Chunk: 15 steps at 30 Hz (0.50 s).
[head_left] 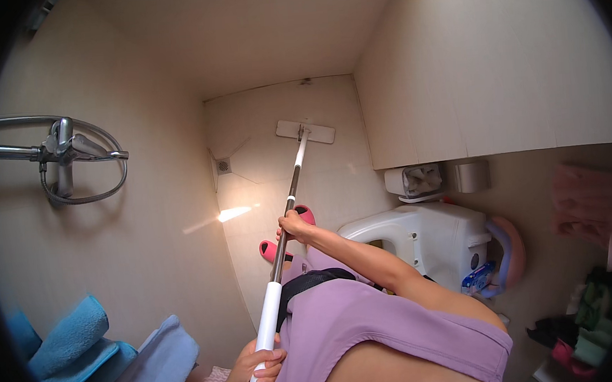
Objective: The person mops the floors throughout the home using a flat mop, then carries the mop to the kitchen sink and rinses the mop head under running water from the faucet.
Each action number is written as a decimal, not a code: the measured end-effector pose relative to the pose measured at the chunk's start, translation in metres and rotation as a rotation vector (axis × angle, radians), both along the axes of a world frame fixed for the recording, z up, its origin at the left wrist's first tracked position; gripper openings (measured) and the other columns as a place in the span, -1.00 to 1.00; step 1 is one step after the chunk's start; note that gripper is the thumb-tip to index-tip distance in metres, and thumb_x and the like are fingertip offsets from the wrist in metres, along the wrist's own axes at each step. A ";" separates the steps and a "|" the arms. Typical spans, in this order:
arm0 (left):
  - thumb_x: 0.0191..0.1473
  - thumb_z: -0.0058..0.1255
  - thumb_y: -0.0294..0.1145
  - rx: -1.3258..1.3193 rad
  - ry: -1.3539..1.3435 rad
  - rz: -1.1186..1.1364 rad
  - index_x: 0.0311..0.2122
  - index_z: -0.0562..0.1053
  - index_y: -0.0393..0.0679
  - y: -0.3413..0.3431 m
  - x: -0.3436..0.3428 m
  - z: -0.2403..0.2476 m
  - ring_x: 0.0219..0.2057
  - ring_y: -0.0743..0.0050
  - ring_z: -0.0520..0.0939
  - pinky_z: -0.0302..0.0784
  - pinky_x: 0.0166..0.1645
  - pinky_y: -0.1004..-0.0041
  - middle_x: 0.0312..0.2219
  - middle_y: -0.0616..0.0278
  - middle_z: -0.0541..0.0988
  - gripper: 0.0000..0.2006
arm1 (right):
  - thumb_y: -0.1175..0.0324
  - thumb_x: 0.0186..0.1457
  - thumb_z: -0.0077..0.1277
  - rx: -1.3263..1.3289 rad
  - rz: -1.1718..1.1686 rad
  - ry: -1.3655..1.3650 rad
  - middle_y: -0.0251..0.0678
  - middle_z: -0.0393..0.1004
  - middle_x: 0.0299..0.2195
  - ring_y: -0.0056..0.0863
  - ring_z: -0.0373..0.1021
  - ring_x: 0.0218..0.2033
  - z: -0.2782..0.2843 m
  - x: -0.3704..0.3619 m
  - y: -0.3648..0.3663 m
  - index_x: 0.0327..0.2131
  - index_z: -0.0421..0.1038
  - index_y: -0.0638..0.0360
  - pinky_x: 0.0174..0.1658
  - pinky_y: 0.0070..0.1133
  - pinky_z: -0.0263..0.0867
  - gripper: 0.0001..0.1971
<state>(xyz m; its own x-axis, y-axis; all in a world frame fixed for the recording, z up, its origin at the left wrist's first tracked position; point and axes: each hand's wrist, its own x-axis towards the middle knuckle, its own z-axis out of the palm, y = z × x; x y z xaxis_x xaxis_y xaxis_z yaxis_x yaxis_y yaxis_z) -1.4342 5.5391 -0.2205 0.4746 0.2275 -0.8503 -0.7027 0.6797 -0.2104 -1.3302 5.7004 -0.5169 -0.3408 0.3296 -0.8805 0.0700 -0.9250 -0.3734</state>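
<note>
A flat mop [267,321] with a white and dark pole runs up from my body toward the far floor. Its white rectangular head [320,134] lies flat on the tiles near the back wall. My left hand [251,369] is wrapped around the white lower end of the pole, close to my waist. Farther up, my right hand [294,225] grips the dark section, its arm reaching across from the right. Pink slippers [267,250] are on my feet, below the pole.
A chrome shower mixer [65,147] with a hose juts from the left wall. A drain [224,166] sits in the floor's left side. To the right stands a white toilet [423,236] beside a paper holder [415,181]. Blue towels [75,338] hang at lower left.
</note>
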 end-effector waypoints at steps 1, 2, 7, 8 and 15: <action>-0.10 -0.25 -0.64 -0.006 0.004 0.004 -0.29 0.15 -0.18 0.001 0.001 -0.003 -0.87 0.82 0.10 0.00 -0.85 0.78 -0.72 0.34 0.14 -0.79 | 0.56 -0.08 -0.37 -0.006 0.004 0.004 -0.24 0.23 -0.72 -0.43 0.30 -0.70 -0.002 0.000 0.003 -0.56 0.05 0.35 -0.61 -0.46 0.36 -0.94; -0.10 -0.24 -0.64 0.023 -0.003 0.021 -0.30 0.15 -0.18 0.004 0.001 -0.007 -0.87 0.82 0.10 -0.01 -0.85 0.78 -0.71 0.34 0.15 -0.79 | 0.56 -0.09 -0.37 0.000 0.006 0.022 -0.24 0.23 -0.73 -0.43 0.29 -0.72 -0.006 -0.002 0.010 -0.56 0.05 0.36 -0.63 -0.46 0.35 -0.94; -0.10 -0.25 -0.64 0.183 -0.100 0.126 -0.30 0.16 -0.19 0.039 0.011 -0.084 -0.86 0.84 0.11 -0.03 -0.86 0.78 -0.69 0.35 0.17 -0.80 | 0.54 -0.08 -0.40 0.227 0.084 -0.136 -0.29 0.25 -0.74 -0.47 0.24 -0.81 -0.055 0.000 0.085 -0.53 0.08 0.33 -0.78 -0.54 0.24 -0.94; -0.10 -0.25 -0.63 0.194 -0.091 0.147 -0.31 0.17 -0.19 0.055 0.019 -0.095 -0.85 0.84 0.10 -0.03 -0.86 0.79 -0.69 0.35 0.17 -0.81 | 0.53 -0.06 -0.39 0.290 0.158 -0.238 -0.30 0.24 -0.74 -0.49 0.25 -0.80 -0.070 0.005 0.105 -0.54 0.09 0.30 -0.77 -0.56 0.23 -0.94; -0.08 -0.36 -0.68 0.199 -0.152 0.257 -0.23 0.12 -0.26 0.002 -0.016 -0.038 -0.86 0.79 0.12 0.02 -0.88 0.76 -0.66 0.26 0.14 -0.77 | 0.38 0.01 -0.26 0.027 -0.077 0.291 -0.25 0.27 -0.58 -0.36 0.38 -0.50 0.013 0.007 0.077 -0.42 0.07 0.32 -0.39 -0.49 0.43 -0.82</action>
